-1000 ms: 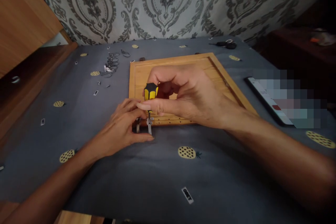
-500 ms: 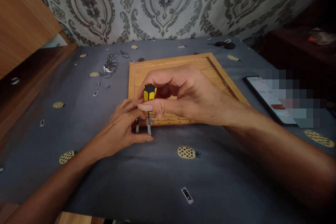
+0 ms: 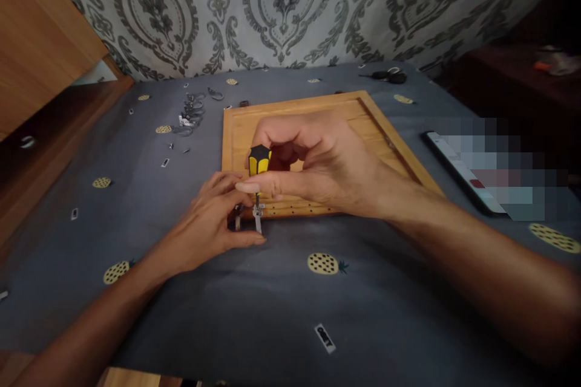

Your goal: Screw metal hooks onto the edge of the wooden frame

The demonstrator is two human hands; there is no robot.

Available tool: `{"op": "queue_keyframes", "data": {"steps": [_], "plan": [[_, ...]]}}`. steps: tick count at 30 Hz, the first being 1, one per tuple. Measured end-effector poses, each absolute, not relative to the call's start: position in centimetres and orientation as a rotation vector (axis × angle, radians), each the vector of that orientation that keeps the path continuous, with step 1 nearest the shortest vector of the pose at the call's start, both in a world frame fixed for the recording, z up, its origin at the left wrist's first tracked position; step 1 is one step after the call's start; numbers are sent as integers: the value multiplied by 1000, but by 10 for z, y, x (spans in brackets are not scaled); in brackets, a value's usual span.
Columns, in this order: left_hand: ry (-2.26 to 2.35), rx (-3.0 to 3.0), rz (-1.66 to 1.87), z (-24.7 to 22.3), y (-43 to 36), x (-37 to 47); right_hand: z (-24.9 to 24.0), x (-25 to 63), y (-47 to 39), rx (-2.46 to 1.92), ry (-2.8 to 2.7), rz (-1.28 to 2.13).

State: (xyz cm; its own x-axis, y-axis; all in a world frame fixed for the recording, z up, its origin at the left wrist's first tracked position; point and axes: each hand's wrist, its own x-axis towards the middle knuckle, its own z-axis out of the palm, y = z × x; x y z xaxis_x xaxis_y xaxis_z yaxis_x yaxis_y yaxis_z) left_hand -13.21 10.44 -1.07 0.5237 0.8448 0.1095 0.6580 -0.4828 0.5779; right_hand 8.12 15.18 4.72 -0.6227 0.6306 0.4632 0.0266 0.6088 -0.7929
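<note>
Yellow-blk screwdriver [image 3: 259, 162] x1 in R hand [image 3: 333, 160], 1 board [image 3: 238, 139] below.

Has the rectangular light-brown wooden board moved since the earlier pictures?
No; the board shows no visible shift against the yellow pineapple print near its far-right corner.

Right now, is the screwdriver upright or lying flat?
Upright: the right hand holds the screwdriver with its handle on top and shaft pointing down at a metal piece.

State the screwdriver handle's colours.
Yellow and black; the screwdriver handle, held in the right hand, shows best in the head view.
</note>
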Motion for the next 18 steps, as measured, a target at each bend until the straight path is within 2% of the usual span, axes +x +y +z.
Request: {"op": "queue_keyframes", "data": {"steps": [11,18], "plan": [[1196,2319,536,-10,105,-131,54,88,150,-480,-2173,1184],[1219,2301,529,-8,104,-131,50,81,149,-587,-2174,849]]}}
